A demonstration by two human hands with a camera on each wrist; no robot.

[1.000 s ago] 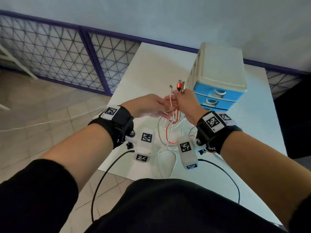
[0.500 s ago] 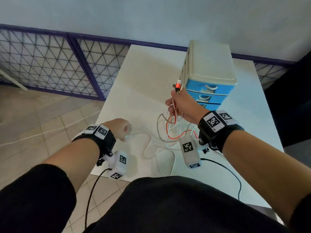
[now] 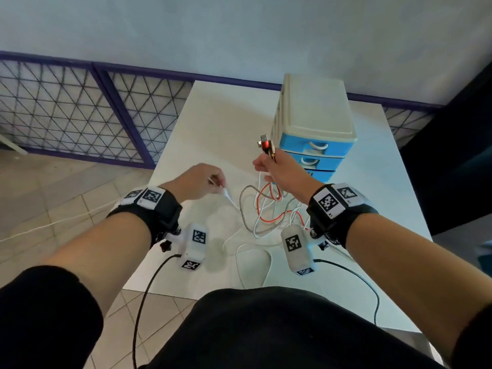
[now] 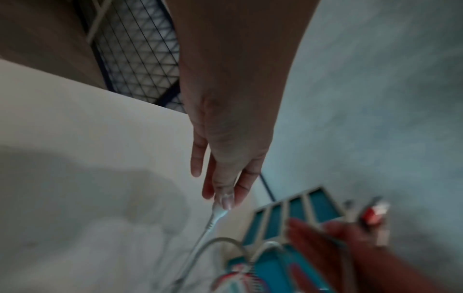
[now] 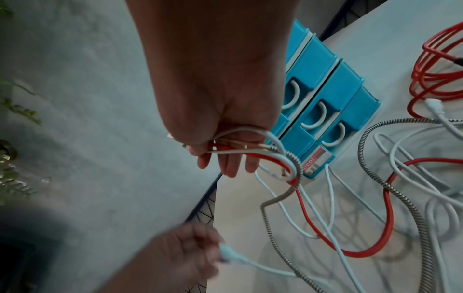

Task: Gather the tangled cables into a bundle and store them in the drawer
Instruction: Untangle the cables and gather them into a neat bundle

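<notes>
A tangle of white, red and braided grey cables [image 3: 262, 211] lies on the white table [image 3: 213, 123], in front of the blue drawer unit [image 3: 316, 129]. My right hand [image 3: 266, 166] is raised and grips several cable ends, and a red plug [image 3: 266, 145] sticks up above the fist. In the right wrist view the fingers [image 5: 225, 158] curl round white, red and braided strands [image 5: 250, 150]. My left hand [image 3: 217, 182] pinches the plug end of a white cable [image 3: 227, 194] between thumb and fingers [image 4: 223, 196], just left of the tangle. The drawers [image 5: 323, 111] look closed.
Loose white loops [image 3: 253, 257] trail to the table's near edge. A red wire basket [image 5: 435, 65] stands on the table beside the drawer unit. A purple-framed mesh fence [image 3: 80, 110] and tiled floor [image 3: 53, 187] lie to the left, a pale wall behind.
My left hand, which had drawn the white cable end out to the lower left, has come back up and right toward the tangle. My right hand keeps the gathered ends raised.
</notes>
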